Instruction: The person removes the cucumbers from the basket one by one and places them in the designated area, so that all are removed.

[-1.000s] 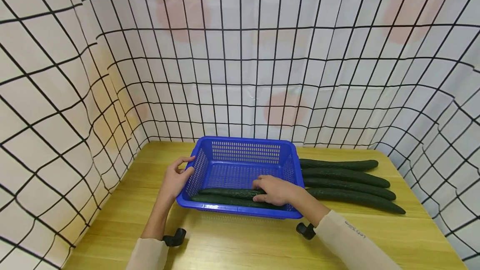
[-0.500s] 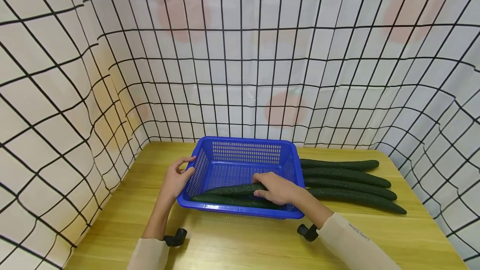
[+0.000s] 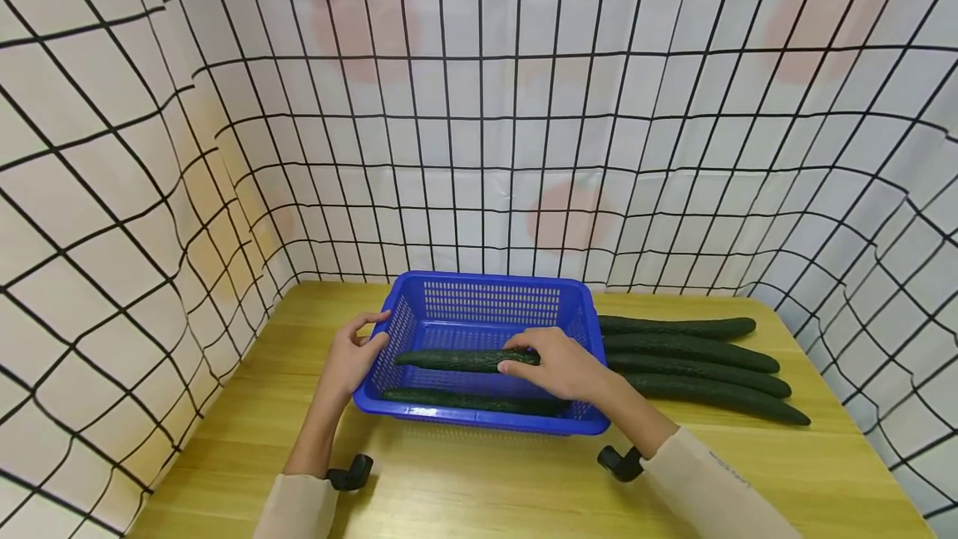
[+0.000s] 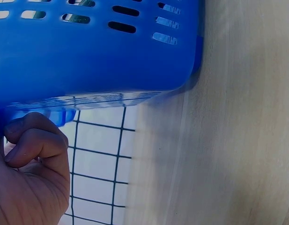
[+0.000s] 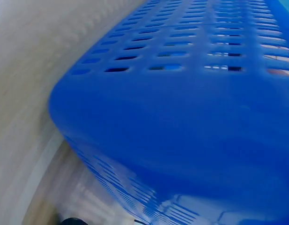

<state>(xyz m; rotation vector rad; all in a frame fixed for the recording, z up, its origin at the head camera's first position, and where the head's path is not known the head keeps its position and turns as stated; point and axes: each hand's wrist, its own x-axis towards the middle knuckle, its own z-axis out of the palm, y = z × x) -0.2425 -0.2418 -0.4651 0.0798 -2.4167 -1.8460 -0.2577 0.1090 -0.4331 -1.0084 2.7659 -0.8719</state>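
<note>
A blue plastic basket (image 3: pixel 490 419) with slotted walls stands on the table, its left rim pinched between the thumb and fingers of my left hand (image 3: pixel 348 363). In the left wrist view, that hand (image 4: pixel 34 164) has curled fingers at the basket's (image 4: pixel 92 61) edge. My right hand (image 3: pixel 560 364) reaches over the near right corner and holds a dark green cucumber (image 3: pixel 449 360) by its right end, above the basket floor. Another cucumber (image 3: pixel 471 400) lies along the near inside wall. The right wrist view is filled by the basket's outer wall (image 5: pixel 181 117); my right hand is hidden there.
Several cucumbers (image 3: pixel 696 368) lie side by side on the wooden table (image 3: pixel 464 489), right of the basket, their left ends close to or behind its wall. A white curtain with a black grid (image 3: pixel 494 140) encloses the table at the back and sides.
My right hand has lifted the cucumber from beside the near one and moved it towards the back of the basket, opening a gap between them. The left hand stays on the rim.
</note>
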